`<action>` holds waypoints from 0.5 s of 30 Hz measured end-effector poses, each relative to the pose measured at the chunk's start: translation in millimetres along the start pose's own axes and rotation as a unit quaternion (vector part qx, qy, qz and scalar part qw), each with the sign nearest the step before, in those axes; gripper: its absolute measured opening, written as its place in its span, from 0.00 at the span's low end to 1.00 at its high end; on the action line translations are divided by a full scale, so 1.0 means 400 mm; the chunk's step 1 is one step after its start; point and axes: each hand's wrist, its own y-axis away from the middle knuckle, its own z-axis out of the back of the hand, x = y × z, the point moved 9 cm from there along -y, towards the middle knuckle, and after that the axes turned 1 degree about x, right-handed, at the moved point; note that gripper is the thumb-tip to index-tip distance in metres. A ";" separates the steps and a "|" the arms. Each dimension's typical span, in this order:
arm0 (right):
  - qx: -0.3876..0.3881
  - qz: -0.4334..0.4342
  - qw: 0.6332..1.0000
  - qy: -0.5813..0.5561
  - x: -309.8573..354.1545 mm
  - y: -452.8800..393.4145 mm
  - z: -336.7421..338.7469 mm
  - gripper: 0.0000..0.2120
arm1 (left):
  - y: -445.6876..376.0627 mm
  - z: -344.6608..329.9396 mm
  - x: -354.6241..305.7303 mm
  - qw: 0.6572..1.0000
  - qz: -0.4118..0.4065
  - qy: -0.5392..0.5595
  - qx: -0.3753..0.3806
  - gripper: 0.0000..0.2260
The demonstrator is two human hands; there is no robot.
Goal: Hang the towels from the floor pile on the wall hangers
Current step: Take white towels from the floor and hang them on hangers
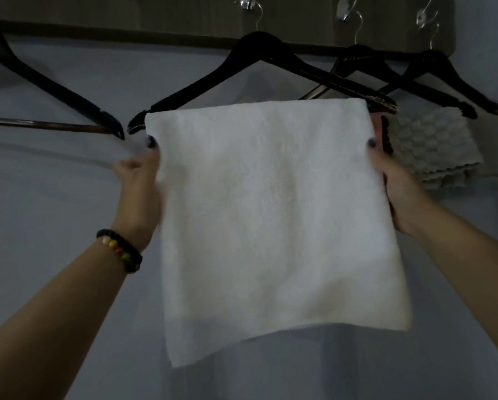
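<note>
Both forearms reach up; left hand (139, 171) and right hand (392, 180) pinch opposite side edges of white towel (270, 212); towel draped over bar of black hanger (259, 56) (fold runs left-right); both hands equally near, below bar.

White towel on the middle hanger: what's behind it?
The white towel hides its hanger's lower bar and the wall. Past its right edge a pink strip and a textured grey cloth show; the rest is covered.
</note>
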 end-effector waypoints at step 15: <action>-0.083 -0.093 0.984 0.127 -0.209 0.137 0.101 0.20 | 0.176 0.021 0.220 0.995 0.068 -0.067 -0.006 0.22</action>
